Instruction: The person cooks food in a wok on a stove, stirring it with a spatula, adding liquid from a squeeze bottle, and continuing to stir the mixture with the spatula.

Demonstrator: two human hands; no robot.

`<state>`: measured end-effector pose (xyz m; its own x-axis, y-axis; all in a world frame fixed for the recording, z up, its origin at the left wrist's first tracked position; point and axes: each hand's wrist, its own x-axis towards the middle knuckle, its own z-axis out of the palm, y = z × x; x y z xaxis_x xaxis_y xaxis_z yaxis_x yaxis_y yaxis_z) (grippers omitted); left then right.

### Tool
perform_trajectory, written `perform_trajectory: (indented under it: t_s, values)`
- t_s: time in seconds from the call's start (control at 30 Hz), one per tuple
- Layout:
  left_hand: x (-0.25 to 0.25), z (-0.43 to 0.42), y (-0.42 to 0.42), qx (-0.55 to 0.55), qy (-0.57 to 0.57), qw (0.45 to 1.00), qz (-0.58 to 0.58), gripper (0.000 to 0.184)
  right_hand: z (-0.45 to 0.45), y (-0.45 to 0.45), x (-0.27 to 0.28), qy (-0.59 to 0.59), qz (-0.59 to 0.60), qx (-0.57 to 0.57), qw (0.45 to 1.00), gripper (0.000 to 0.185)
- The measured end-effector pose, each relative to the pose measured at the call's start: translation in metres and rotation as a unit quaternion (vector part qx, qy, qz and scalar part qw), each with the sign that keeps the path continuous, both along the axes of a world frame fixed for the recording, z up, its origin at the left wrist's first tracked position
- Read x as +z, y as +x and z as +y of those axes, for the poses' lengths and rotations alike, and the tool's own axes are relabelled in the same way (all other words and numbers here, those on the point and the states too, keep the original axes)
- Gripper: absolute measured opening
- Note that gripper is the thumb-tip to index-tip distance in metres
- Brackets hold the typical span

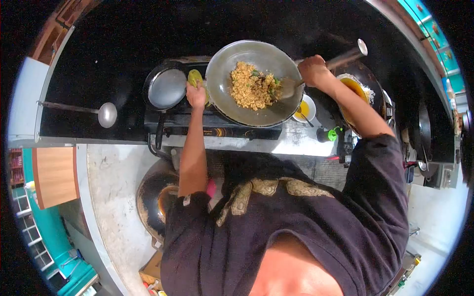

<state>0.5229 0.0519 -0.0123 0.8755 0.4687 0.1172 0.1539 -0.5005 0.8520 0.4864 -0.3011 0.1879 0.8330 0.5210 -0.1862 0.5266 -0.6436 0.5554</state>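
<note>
A large metal wok sits over the stove, with brown fried rice and some darker green bits in it. At the wok's left side my left hand is closed round a folded yellow-green cloth; whether a wok handle lies under it is hidden. My right hand grips a long-handled metal spatula. Its blade rests in the wok at the right edge of the rice, and the handle's end rises to the upper right.
Left of the wok stands a small frying pan; farther left lies a ladle. A white bowl of yellow liquid with a spoon is near the wok's right rim. A green-capped bottle and a yellow bowl with white food beside it are on the right.
</note>
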Motion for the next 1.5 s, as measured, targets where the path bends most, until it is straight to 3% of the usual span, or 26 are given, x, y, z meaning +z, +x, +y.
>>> perform_trajectory:
  t_s: [0.07,0.23,0.47,0.6,0.73,0.77,0.87,0.9,1.03,1.13,1.17,1.3,1.33,1.37,1.4,1.43,1.47,1.5]
  values:
    - [-0.010,0.003,0.002,0.000,0.016,1.000,0.008,0.042,0.006,0.010,-0.017,0.045,0.053,-0.142,0.987,0.014]
    - [0.009,-0.002,-0.006,0.019,0.027,0.998,0.044,0.040,0.006,0.013,-0.063,0.160,-0.010,-0.060,0.985,0.011]
    - [0.012,-0.003,-0.005,0.018,0.008,1.000,0.014,0.040,-0.022,0.031,-0.009,0.156,-0.070,0.016,0.985,0.010]
    - [-0.004,-0.001,0.003,0.031,0.024,0.999,-0.015,0.046,-0.021,0.071,-0.025,0.124,-0.069,-0.019,0.990,0.012]
    - [-0.012,0.005,0.007,0.004,0.005,0.999,0.032,0.053,-0.005,0.090,-0.033,0.173,-0.007,0.043,0.984,0.013]
    - [-0.014,0.007,0.008,-0.002,0.004,1.000,0.026,0.053,0.002,0.089,-0.031,0.102,0.037,0.020,0.994,0.017]
    - [-0.013,0.004,0.007,0.021,0.023,0.999,0.016,0.051,-0.008,0.089,-0.043,0.113,-0.009,0.150,0.982,0.021]
    - [-0.011,0.003,0.007,0.035,0.033,0.999,0.013,0.050,-0.007,0.076,-0.023,0.138,-0.013,0.194,0.971,0.022]
    - [-0.010,0.002,0.007,0.028,-0.002,0.999,0.017,0.046,-0.015,0.051,0.025,0.075,0.021,0.094,0.992,0.013]
    - [-0.010,0.002,0.006,0.019,-0.001,1.000,-0.008,0.044,-0.032,0.061,0.018,0.036,0.036,0.078,0.996,0.009]
    - [-0.012,0.003,0.006,0.009,0.001,1.000,-0.023,0.044,-0.048,0.066,0.005,0.083,-0.003,0.139,0.987,0.013]
    - [-0.004,0.000,0.005,0.028,-0.008,1.000,0.000,0.042,-0.038,0.048,0.017,0.030,0.197,-0.099,0.975,0.018]
    - [-0.007,0.000,0.007,0.028,-0.010,1.000,-0.002,0.042,-0.048,0.043,0.000,0.062,0.227,-0.066,0.970,0.020]
    - [-0.010,0.000,0.008,0.028,-0.012,1.000,-0.003,0.042,-0.055,0.040,-0.031,0.100,0.253,-0.136,0.953,0.025]
    - [-0.012,0.001,0.010,0.029,-0.014,0.999,-0.005,0.042,-0.049,0.023,-0.041,0.187,0.277,-0.107,0.936,0.026]
    - [-0.011,0.002,0.008,0.023,0.001,1.000,0.002,0.042,-0.044,0.010,-0.068,0.187,0.226,-0.181,0.939,0.025]
    - [-0.009,0.001,0.004,0.017,0.018,1.000,0.010,0.042,-0.054,0.006,-0.120,0.214,0.188,-0.149,0.947,0.025]
    - [-0.007,0.002,0.002,0.009,0.035,0.999,0.017,0.041,-0.035,-0.009,-0.128,0.274,0.204,-0.216,0.915,0.028]
